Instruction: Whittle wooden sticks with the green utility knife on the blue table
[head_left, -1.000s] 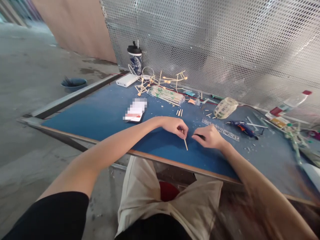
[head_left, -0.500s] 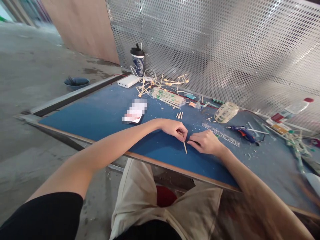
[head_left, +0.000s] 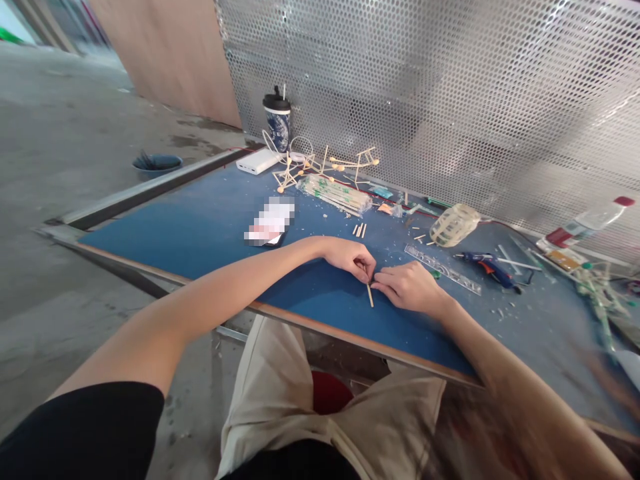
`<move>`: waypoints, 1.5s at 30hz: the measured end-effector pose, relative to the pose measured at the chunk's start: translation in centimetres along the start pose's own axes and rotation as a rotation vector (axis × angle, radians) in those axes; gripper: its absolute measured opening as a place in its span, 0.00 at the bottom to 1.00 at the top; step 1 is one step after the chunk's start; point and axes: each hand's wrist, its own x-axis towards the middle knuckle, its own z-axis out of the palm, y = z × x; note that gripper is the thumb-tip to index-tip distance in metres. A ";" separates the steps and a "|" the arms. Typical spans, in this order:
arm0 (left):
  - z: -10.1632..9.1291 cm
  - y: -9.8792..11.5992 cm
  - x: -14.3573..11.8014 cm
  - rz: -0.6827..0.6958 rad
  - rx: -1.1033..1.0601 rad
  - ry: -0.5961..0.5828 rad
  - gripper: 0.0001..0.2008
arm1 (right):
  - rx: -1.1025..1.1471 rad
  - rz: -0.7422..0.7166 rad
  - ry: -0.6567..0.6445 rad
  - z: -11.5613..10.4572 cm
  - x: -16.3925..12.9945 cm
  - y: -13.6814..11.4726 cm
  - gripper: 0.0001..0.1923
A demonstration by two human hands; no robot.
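Observation:
My left hand (head_left: 349,256) is closed on a thin wooden stick (head_left: 371,297), pressing it near the blue tabletop with its lower end poking out toward me. Against the same stick, from the right, come the pinched fingers of my right hand (head_left: 411,285). A small dark thing shows at those fingertips, too hidden to name. Just beyond my hands lie several short cut sticks (head_left: 359,231) in a row. A clear plastic ruler (head_left: 443,269) rests past my right hand, with a blue glue gun (head_left: 489,268) to its right.
A phone (head_left: 273,223) lies left of my hands. Farther back are a bagged bundle of sticks (head_left: 336,193), stick models (head_left: 287,179), a white power bank (head_left: 258,161) and a lidded cup (head_left: 277,123). A stick-built cylinder (head_left: 454,225) and a plastic bottle (head_left: 587,223) stand toward the right.
My right hand has shifted slightly left, and its fingertips now meet the stick beside my left fingers. My left hand and the stick have stayed almost in place.

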 end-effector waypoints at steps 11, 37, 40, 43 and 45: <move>-0.1 0.9 -0.2 -0.004 0.017 -0.032 0.14 | 0.072 -0.032 -0.002 0.1 -0.2 0.9 0.22; 0.1 1.4 -0.1 -0.042 0.057 -0.023 0.10 | 0.111 -0.005 0.022 0.2 -0.6 1.2 0.18; 0.0 1.4 -0.2 -0.037 0.067 -0.029 0.10 | 0.142 -0.020 0.033 0.1 -0.8 1.6 0.17; 0.1 1.6 -0.2 -0.044 0.053 -0.024 0.10 | 0.149 -0.057 0.055 0.2 -0.8 1.8 0.16; 0.1 1.7 -0.2 -0.047 0.052 -0.016 0.10 | 0.136 -0.092 0.080 0.4 -0.7 1.9 0.16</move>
